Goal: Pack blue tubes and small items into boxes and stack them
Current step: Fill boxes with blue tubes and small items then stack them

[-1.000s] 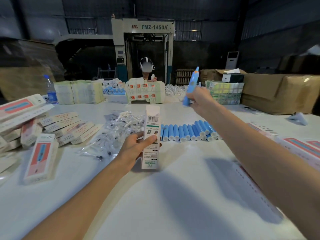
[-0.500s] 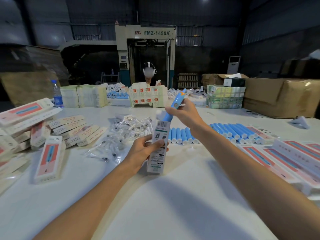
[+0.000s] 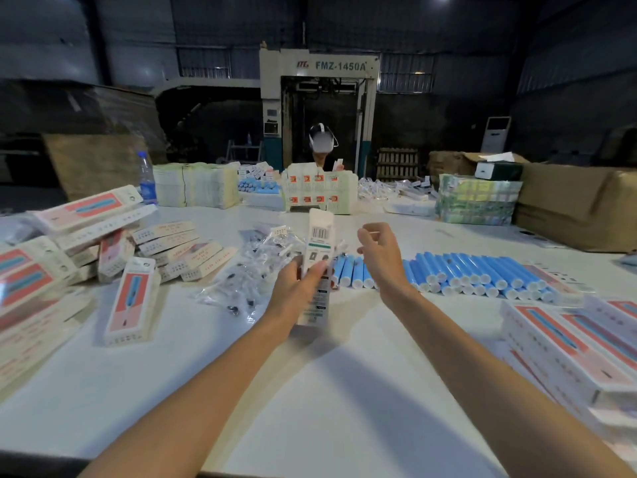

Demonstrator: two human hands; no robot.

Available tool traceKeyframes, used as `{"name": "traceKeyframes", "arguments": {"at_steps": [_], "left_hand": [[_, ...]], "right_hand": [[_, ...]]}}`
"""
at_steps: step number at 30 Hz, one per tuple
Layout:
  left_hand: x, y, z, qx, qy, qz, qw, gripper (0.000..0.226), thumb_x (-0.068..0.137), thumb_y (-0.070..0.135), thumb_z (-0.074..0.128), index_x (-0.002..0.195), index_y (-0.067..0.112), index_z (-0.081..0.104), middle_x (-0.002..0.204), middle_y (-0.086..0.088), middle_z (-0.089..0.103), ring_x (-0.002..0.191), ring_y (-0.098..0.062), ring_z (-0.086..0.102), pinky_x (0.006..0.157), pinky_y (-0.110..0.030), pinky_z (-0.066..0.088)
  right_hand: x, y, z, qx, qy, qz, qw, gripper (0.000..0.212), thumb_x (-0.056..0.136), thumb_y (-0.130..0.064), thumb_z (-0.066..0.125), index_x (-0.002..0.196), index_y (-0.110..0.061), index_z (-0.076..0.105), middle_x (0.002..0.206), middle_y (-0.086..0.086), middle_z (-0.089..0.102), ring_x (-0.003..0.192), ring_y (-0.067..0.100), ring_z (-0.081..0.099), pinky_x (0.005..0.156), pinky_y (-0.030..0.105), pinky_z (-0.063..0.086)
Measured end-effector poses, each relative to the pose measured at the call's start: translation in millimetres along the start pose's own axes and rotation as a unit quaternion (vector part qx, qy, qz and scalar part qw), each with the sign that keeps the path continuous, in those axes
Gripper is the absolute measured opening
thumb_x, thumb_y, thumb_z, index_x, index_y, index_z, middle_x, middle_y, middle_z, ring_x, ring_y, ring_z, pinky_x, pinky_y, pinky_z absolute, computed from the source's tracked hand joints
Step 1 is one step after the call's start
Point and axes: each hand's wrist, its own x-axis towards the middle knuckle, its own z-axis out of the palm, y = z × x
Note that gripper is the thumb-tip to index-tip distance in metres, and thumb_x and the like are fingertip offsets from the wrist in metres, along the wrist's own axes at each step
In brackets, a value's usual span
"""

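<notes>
My left hand [image 3: 297, 287] grips a narrow white box [image 3: 317, 257] upright above the white table [image 3: 310, 391], its top flap standing up. My right hand [image 3: 379, 251] hovers just right of the box, fingers loosely curled, holding nothing. No tube shows above the box. Behind my hands a row of blue tubes [image 3: 458, 272] lies side by side on the table. A heap of small items in clear plastic bags [image 3: 251, 270] sits left of the box.
Packed pink-and-white boxes are piled at the left [image 3: 69, 243] and stacked at the right [image 3: 579, 343]; one lies alone [image 3: 130, 301]. A water bottle [image 3: 146, 181], paper stacks, cardboard cartons [image 3: 579, 205] and another person [image 3: 322, 146] are at the far side.
My right hand brought a blue tube down into the top of the box and let it go; the tube is out of sight now. The left hand keeps holding the box.
</notes>
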Motion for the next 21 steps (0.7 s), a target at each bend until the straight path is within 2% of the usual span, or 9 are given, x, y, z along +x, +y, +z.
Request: {"name": "traceKeyframes", "arguments": {"at_steps": [2, 5, 8, 10, 13, 16, 18, 21], "left_hand": [[6.9, 3.6, -11.0, 0.01, 0.062, 0.013, 0.998, 0.025, 0.107, 0.037, 0.061, 0.127, 0.024, 0.065, 0.108, 0.0, 0.08, 0.098, -0.022, 0.079, 0.083, -0.038, 0.062], [18.0, 10.6, -34.9, 0.025, 0.123, 0.036, 0.991, 0.022, 0.109, 0.04, 0.058, 0.122, 0.023, 0.063, 0.104, 0.0, 0.08, 0.086, -0.019, 0.079, 0.075, -0.039, 0.062], [28.2, 17.4, -63.1, 0.043, 0.177, 0.056, 0.982, 0.021, 0.107, 0.044, 0.057, 0.118, 0.027, 0.062, 0.092, 0.004, 0.081, 0.073, -0.011, 0.078, 0.068, -0.035, 0.061], [36.2, 18.9, -82.8, 0.039, 0.205, 0.06, 0.976, 0.021, 0.106, 0.044, 0.057, 0.117, 0.028, 0.062, 0.089, 0.009, 0.081, 0.071, -0.01, 0.078, 0.07, -0.036, 0.062], [44.8, 15.6, -103.8, 0.003, 0.238, 0.041, 0.971, 0.021, 0.106, 0.039, 0.058, 0.121, 0.024, 0.064, 0.091, 0.0, 0.081, 0.071, -0.016, 0.078, 0.076, -0.043, 0.064], [45.6, 9.2, -107.1, -0.015, 0.246, 0.025, 0.969, 0.024, 0.107, 0.037, 0.059, 0.123, 0.021, 0.065, 0.096, -0.005, 0.081, 0.072, -0.019, 0.078, 0.079, -0.045, 0.065], [44.8, 9.0, -104.3, -0.036, 0.237, 0.022, 0.971, 0.023, 0.107, 0.035, 0.059, 0.125, 0.022, 0.065, 0.098, -0.008, 0.081, 0.074, -0.022, 0.078, 0.079, -0.045, 0.065], [43.6, 13.0, -98.1, -0.068, 0.212, 0.025, 0.975, 0.026, 0.109, 0.031, 0.058, 0.129, 0.017, 0.065, 0.101, -0.013, 0.081, 0.073, -0.024, 0.076, 0.074, -0.041, 0.064]], "right_hand": [[-5.8, 12.2, 16.8, -0.025, 0.016, -0.004, 1.0, 0.015, 0.104, -0.014, 0.048, 0.115, -0.018, 0.058, 0.108, -0.004, 0.062, 0.101, 0.021, 0.063, 0.075, 0.031, 0.046], [-18.0, 28.7, 50.2, -0.12, -0.093, -0.037, 0.988, 0.027, 0.099, -0.001, 0.048, 0.117, -0.011, 0.065, 0.11, 0.002, 0.065, 0.099, 0.019, 0.06, 0.081, 0.03, 0.045], [-26.9, 38.6, 86.8, -0.195, -0.205, -0.102, 0.954, 0.034, 0.1, 0.0, 0.05, 0.128, -0.009, 0.067, 0.125, 0.011, 0.064, 0.107, 0.024, 0.062, 0.096, 0.035, 0.05], [-30.2, 43.6, 111.4, -0.212, -0.257, -0.128, 0.934, 0.035, 0.103, -0.007, 0.052, 0.135, -0.015, 0.065, 0.13, 0.015, 0.056, 0.117, 0.029, 0.056, 0.107, 0.041, 0.045], [-32.8, 45.0, 142.5, -0.247, -0.28, -0.171, 0.912, 0.035, 0.106, -0.02, 0.052, 0.139, -0.023, 0.064, 0.122, 0.014, 0.051, 0.12, 0.031, 0.044, 0.105, 0.044, 0.04], [-37.8, 42.5, 161.6, -0.328, -0.298, -0.213, 0.871, 0.033, 0.106, -0.029, 0.052, 0.135, -0.019, 0.065, 0.12, 0.016, 0.052, 0.117, 0.034, 0.043, 0.1, 0.049, 0.041], [-40.5, 42.2, 167.6, -0.362, -0.293, -0.215, 0.858, 0.035, 0.105, -0.024, 0.052, 0.136, -0.014, 0.064, 0.125, 0.021, 0.054, 0.118, 0.036, 0.043, 0.099, 0.048, 0.042], [-43.5, 42.4, 165.8, -0.373, -0.26, -0.198, 0.868, 0.033, 0.097, -0.005, 0.053, 0.127, -0.005, 0.066, 0.124, 0.022, 0.059, 0.115, 0.037, 0.051, 0.093, 0.042, 0.046]]}}
